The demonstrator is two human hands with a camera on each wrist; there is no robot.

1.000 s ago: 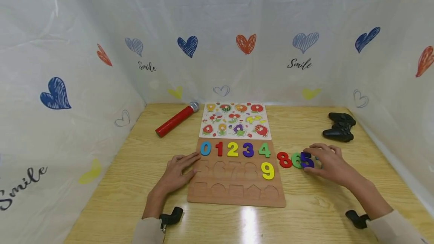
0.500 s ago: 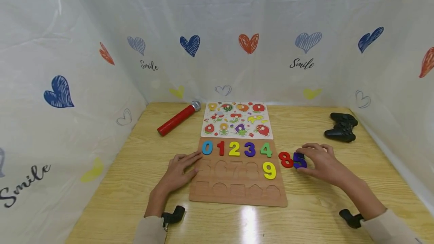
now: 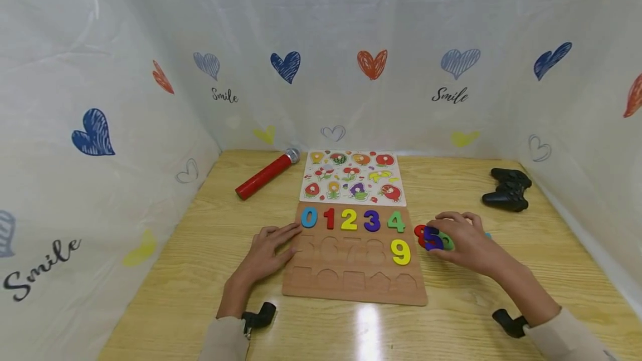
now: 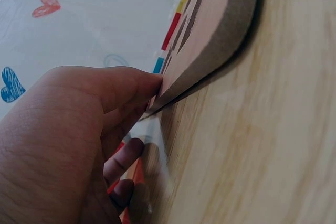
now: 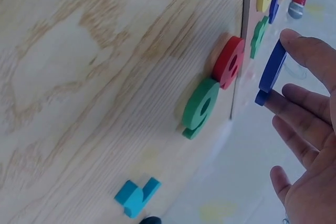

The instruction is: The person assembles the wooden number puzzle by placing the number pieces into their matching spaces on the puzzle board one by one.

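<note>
My right hand [image 3: 466,241] pinches a dark blue number 5 puzzle piece [image 5: 273,66] between thumb and fingertips, raised above the table. Below it lie a red number 8 [image 5: 229,62] and a green number 6 [image 5: 201,103] right beside each other, just right of the wooden number board [image 3: 353,294]. Farther along the table is a light blue piece [image 5: 131,199], mostly behind the hand in the head view. My left hand [image 3: 266,255] rests at the board's left edge, fingertips touching it. The top row holds 0 to 4, and a yellow 9 [image 3: 400,252] sits at the second row's right end.
A fruit picture board [image 3: 353,179] lies directly behind the number board. At the back left is a red microphone [image 3: 266,175]; a black game controller [image 3: 506,189] lies at the back right. Curtains with printed hearts [image 3: 372,64] enclose the table.
The right hand has moved left with the blue 5, passing over the green 6 toward the red 8 and the board. The left hand stays at the board's edge.
</note>
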